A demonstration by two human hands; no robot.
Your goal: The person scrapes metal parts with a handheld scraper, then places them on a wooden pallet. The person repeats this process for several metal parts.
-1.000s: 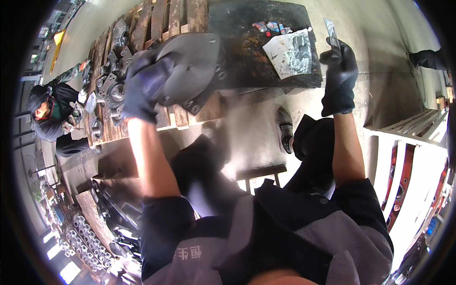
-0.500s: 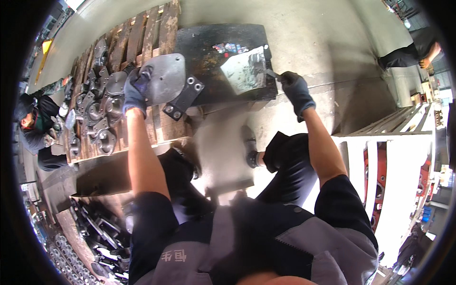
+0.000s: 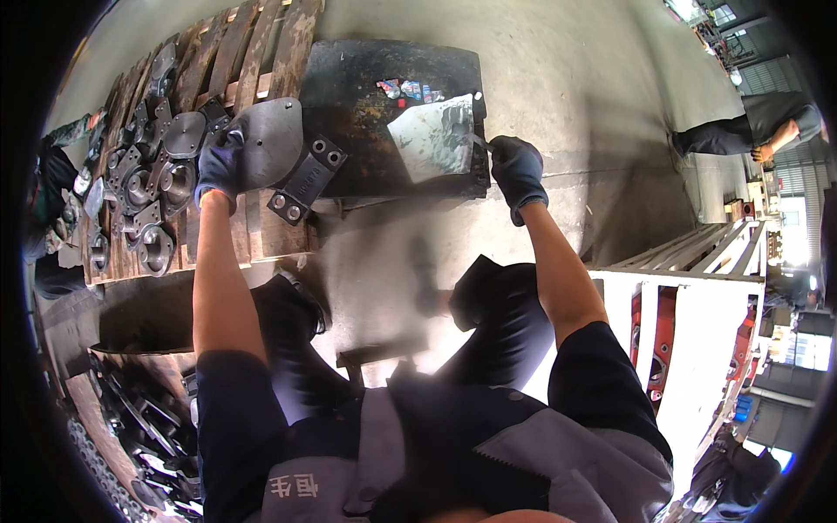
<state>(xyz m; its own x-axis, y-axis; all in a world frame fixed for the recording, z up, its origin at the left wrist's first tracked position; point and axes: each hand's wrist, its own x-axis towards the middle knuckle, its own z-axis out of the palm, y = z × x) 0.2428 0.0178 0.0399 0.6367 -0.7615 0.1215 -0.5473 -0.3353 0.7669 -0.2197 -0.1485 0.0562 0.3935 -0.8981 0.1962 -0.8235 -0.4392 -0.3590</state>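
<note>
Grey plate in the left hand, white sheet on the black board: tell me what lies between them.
In the head view, a dark bracket with holes lies between the grey plate and the white sheet, then bare black board.

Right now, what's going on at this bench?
A person in dark gloves has the left hand in a grip on the left edge of a flat grey metal plate. The right hand holds a thin strip by the right edge of the dark table. A dark bracket lies beside the plate, and more metal parts sit on the wooden pallet.
</note>
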